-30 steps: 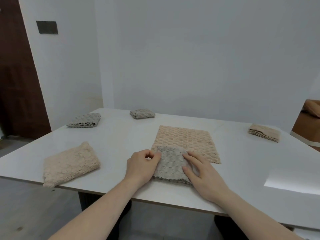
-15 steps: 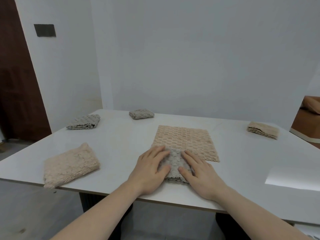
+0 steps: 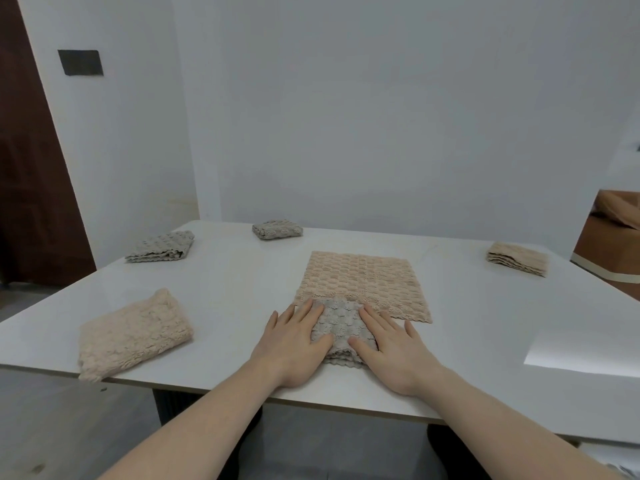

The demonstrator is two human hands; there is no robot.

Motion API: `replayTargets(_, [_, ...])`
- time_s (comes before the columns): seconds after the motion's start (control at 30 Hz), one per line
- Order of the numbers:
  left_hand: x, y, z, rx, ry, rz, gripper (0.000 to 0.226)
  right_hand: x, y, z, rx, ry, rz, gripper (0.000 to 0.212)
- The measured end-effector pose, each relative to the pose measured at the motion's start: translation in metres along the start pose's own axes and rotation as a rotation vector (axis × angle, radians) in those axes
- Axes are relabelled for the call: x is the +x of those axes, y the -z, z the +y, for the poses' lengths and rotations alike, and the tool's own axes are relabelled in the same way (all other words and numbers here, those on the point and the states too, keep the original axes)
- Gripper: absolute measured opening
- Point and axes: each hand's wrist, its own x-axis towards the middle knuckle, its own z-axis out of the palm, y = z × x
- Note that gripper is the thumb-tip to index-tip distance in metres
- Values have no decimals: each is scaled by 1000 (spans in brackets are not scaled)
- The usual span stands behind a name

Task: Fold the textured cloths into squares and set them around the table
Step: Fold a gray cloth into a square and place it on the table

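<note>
A small grey textured cloth (image 3: pixel 340 328), folded to a square, lies near the table's front edge. My left hand (image 3: pixel 294 344) presses flat on its left side and my right hand (image 3: pixel 389 348) presses flat on its right side, fingers spread. Just behind it a larger beige textured cloth (image 3: pixel 362 280) lies flat and unfolded, its near edge partly under the grey one. Folded cloths sit around the table: a fluffy beige one (image 3: pixel 133 332) at front left, a grey one (image 3: pixel 161 247) at left, a grey one (image 3: pixel 277 229) at the back, a beige one (image 3: pixel 517 258) at right.
The white table (image 3: pixel 235 289) stands against a white wall. A dark wooden door (image 3: pixel 31 168) is at far left. A brown piece of furniture (image 3: pixel 613 233) stands past the table's right side. A bright patch of light (image 3: pixel 581 355) falls on the tabletop at right.
My left hand opened from a pinch on the grey cloth's corner and laid flat. Both hands now press the cloth down, which looks narrower than before.
</note>
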Motion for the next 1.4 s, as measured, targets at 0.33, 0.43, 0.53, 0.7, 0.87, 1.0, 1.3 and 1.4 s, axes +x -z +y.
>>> replayTargets(0.33, [-2,0,4,3,79,23,76,-2,0,-6,-19,-29,-5,75])
replayTargets(0.43, [-4,1,6,8,100,19,77,-3,0,-6,-20,-34,-10,75])
replayTargets(0.53, [-5,2,7,2,118,21,79,-3,1,-7,-24,-41,-15,74])
replayTargets(0.7, [-5,2,9,-24,152,30,85,-4,0,-12,-29,-65,-22,73])
replayTargets(0.87, [-5,1,10,-22,175,47,86,-6,0,-16,-20,-91,-4,74])
replayTargets(1.0, [-8,0,9,-56,194,100,83,-11,-2,-18,2,-122,67,78])
replayTargets(1.3, [-5,-2,1,-102,249,239,60,-17,-2,-19,114,-155,217,83])
replayTargets(1.4, [-4,-2,0,-155,224,244,54,-17,-1,-19,126,-157,217,77])
